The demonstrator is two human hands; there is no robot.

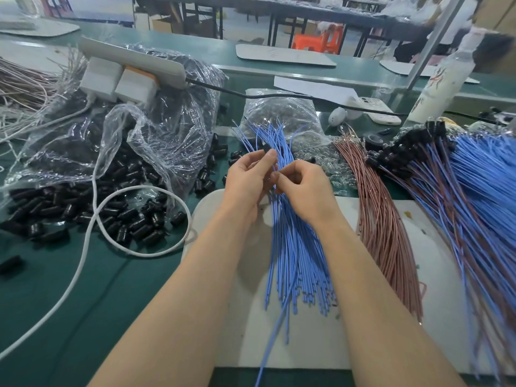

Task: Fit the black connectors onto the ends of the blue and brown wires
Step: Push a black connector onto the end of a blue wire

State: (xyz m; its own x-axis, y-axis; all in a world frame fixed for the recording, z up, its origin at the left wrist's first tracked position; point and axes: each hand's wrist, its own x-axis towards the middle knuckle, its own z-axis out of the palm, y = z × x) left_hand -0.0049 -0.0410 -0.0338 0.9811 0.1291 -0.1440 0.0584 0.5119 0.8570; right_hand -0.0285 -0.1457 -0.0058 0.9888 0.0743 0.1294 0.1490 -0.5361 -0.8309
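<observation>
A loose bundle of blue wires (296, 247) lies on a white board (307, 339) in front of me. My left hand (245, 180) pinches a small black connector (265, 148) between thumb and fingers above the bundle's far end. My right hand (304, 188) pinches a blue wire beside it, its fingertips touching the left hand's. Brown wires (382, 227) lie to the right of the blue ones. Many loose black connectors (117, 216) spill from a clear plastic bag (156, 135) on the left. Finished blue and brown wires with black connectors (435, 169) are piled at the right.
A white cable (92, 236) loops across the green table (55, 303) on the left. A power strip (131, 62) with white plugs rests on the bag. A bag of small clear parts (282, 113), a phone (374, 107) and a white bottle (441, 79) stand behind.
</observation>
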